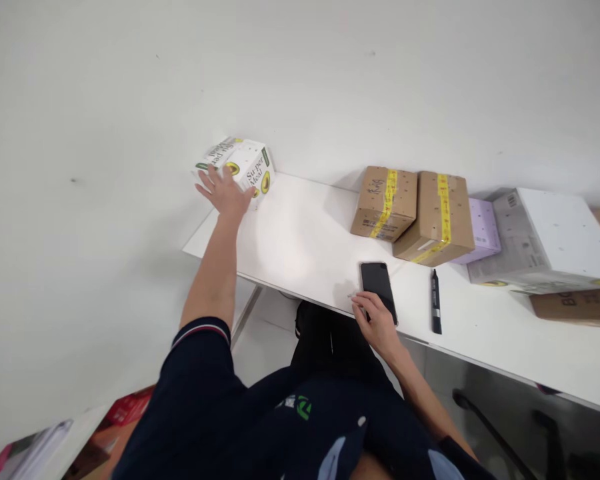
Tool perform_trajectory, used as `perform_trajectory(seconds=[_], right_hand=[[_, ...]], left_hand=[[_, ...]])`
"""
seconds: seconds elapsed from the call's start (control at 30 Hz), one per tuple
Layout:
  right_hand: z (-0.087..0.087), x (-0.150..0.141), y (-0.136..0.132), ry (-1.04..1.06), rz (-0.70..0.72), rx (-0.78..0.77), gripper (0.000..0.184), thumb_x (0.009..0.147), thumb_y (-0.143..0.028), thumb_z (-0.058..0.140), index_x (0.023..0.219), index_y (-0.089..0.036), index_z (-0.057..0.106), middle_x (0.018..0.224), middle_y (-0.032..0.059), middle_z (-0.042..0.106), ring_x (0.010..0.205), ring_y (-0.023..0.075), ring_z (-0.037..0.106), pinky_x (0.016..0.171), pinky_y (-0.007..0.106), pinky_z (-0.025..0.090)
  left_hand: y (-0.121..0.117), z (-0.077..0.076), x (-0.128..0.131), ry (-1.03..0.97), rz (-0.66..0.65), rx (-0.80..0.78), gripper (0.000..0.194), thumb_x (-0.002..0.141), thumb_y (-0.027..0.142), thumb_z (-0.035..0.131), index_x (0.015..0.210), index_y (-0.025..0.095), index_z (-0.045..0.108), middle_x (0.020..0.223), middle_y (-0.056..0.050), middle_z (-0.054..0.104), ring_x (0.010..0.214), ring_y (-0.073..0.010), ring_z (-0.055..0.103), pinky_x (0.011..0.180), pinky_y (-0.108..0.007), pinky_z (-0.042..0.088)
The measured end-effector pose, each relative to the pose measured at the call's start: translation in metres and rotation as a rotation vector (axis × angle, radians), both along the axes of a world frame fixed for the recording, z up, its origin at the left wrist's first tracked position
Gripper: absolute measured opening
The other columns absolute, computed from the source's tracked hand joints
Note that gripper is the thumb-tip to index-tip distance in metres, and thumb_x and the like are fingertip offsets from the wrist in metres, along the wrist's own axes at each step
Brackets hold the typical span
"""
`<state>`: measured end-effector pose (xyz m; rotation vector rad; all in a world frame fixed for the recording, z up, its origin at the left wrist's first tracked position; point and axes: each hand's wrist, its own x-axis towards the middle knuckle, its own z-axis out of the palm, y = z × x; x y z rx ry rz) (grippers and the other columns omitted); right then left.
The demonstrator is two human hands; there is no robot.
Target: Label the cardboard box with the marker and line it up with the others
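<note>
At the far left of the table, my left hand (226,195) rests with spread fingers against the near side of a white carton (246,155) printed with avocados and "Super Meal". The carton stands close to the wall. By the front edge, my right hand (375,320) has its thumb and fingertips pinched together on a tiny pale thing (351,295), too small to name. Just beyond that hand lies a black-screened smartphone (380,283), partly covered by it. A black marker (435,303) lies farther right.
Two brown cardboard boxes with yellow tape, a left one (375,200) and a right one (430,213), stand along the back. Beyond them are a purple box (483,230) and a large white carton (555,233) over a brown one (580,307). The white table (300,233) meets the wall.
</note>
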<state>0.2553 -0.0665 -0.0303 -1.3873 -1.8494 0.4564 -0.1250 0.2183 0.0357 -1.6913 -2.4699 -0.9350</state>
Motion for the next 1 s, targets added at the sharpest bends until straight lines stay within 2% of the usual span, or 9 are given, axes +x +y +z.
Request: perform_trajectory(seconds=[0.1, 0.23, 0.33, 0.5, 0.6, 0.7, 0.77, 0.87, 1.0], right_hand=[[0.0, -0.006, 0.001, -0.013, 0.022, -0.013, 0.021, 0.099, -0.026, 0.055, 0.105, -0.021, 0.074, 0.108, 0.0122, 0.073, 0.086, 0.0205, 0.077, 0.08, 0.034, 0.065], [0.005, -0.014, 0.001, -0.024, 0.061, 0.036, 0.02, 0.099, -0.024, 0.056, 0.105, -0.02, 0.074, 0.106, 0.0122, 0.073, 0.089, 0.0209, 0.076, 0.079, 0.033, 0.065], [0.011, -0.015, -0.001, -0.007, 0.035, 0.056, 0.019, 0.099, -0.024, 0.055, 0.105, -0.022, 0.074, 0.106, 0.0115, 0.073, 0.093, 0.0209, 0.076, 0.083, 0.034, 0.065], [0.017, -0.002, -0.005, 0.08, -0.026, -0.023, 0.022, 0.099, -0.031, 0.054, 0.107, -0.022, 0.072, 0.11, 0.0123, 0.071, 0.087, 0.0202, 0.074, 0.08, 0.037, 0.064], [0.018, 0.005, -0.006, 0.182, -0.102, -0.134, 0.029, 0.098, -0.04, 0.055, 0.117, -0.022, 0.068, 0.11, 0.0125, 0.071, 0.078, 0.0189, 0.07, 0.074, 0.038, 0.064], [0.02, 0.006, -0.006, 0.301, -0.146, -0.22, 0.045, 0.099, -0.052, 0.049, 0.132, -0.023, 0.059, 0.119, 0.0139, 0.068, 0.088, 0.0212, 0.071, 0.078, 0.041, 0.063], [0.023, 0.003, -0.006, 0.338, -0.116, -0.23, 0.053, 0.1, -0.058, 0.045, 0.138, -0.024, 0.056, 0.126, 0.0146, 0.065, 0.095, 0.0223, 0.07, 0.084, 0.043, 0.062], [0.03, -0.001, -0.005, 0.314, -0.08, -0.211, 0.059, 0.098, -0.065, 0.043, 0.139, -0.025, 0.057, 0.13, 0.015, 0.062, 0.098, 0.0233, 0.068, 0.088, 0.045, 0.06], [0.039, -0.002, -0.003, 0.282, -0.069, -0.202, 0.061, 0.099, -0.067, 0.038, 0.135, -0.023, 0.061, 0.123, 0.0142, 0.066, 0.105, 0.0255, 0.066, 0.093, 0.047, 0.057]], left_hand=[[-0.001, -0.007, 0.012, 0.008, -0.039, 0.08, 0.081, 0.078, 0.046, 0.078, 0.145, 0.015, 0.047, 0.161, -0.024, 0.032, 0.157, -0.044, 0.014, 0.127, -0.066, 0.0], [-0.001, -0.011, 0.024, -0.136, -0.091, 0.186, 0.071, 0.074, 0.033, 0.081, 0.137, 0.016, 0.051, 0.151, -0.021, 0.036, 0.149, -0.0401, 0.033, 0.126, -0.059, 0.023], [-0.02, -0.015, 0.035, -0.248, -0.101, 0.222, 0.072, 0.069, 0.027, 0.084, 0.133, 0.016, 0.051, 0.142, -0.02, 0.04, 0.138, -0.0374, 0.045, 0.12, -0.054, 0.037], [-0.124, -0.03, 0.058, -0.29, -0.406, 0.22, 0.077, 0.066, 0.039, 0.088, 0.131, 0.02, 0.05, 0.132, -0.014, 0.048, 0.133, -0.0358, 0.048, 0.11, -0.051, 0.048], [-0.201, -0.036, 0.073, -0.381, -0.65, 0.159, 0.078, 0.074, 0.048, 0.083, 0.139, 0.024, 0.047, 0.137, -0.013, 0.049, 0.132, -0.0319, 0.052, 0.104, -0.046, 0.053], [-0.256, -0.041, 0.089, -0.538, -0.791, 0.083, 0.087, 0.076, 0.049, 0.084, 0.148, 0.03, 0.04, 0.147, -0.013, 0.046, 0.138, -0.0315, 0.051, 0.11, -0.046, 0.051], [-0.279, -0.046, 0.101, -0.643, -0.794, 0.051, 0.093, 0.078, 0.048, 0.083, 0.155, 0.035, 0.032, 0.155, -0.012, 0.042, 0.145, -0.0322, 0.047, 0.117, -0.051, 0.045], [-0.297, -0.053, 0.116, -0.773, -0.659, 0.033, 0.106, 0.079, 0.048, 0.083, 0.161, 0.039, 0.017, 0.163, -0.012, 0.037, 0.152, -0.0344, 0.039, 0.122, -0.058, 0.038], [-0.304, -0.051, 0.128, -0.913, -0.522, -0.02, 0.107, 0.079, 0.049, 0.084, 0.162, 0.038, 0.018, 0.163, -0.014, 0.039, 0.149, -0.0362, 0.044, 0.117, -0.058, 0.045]])
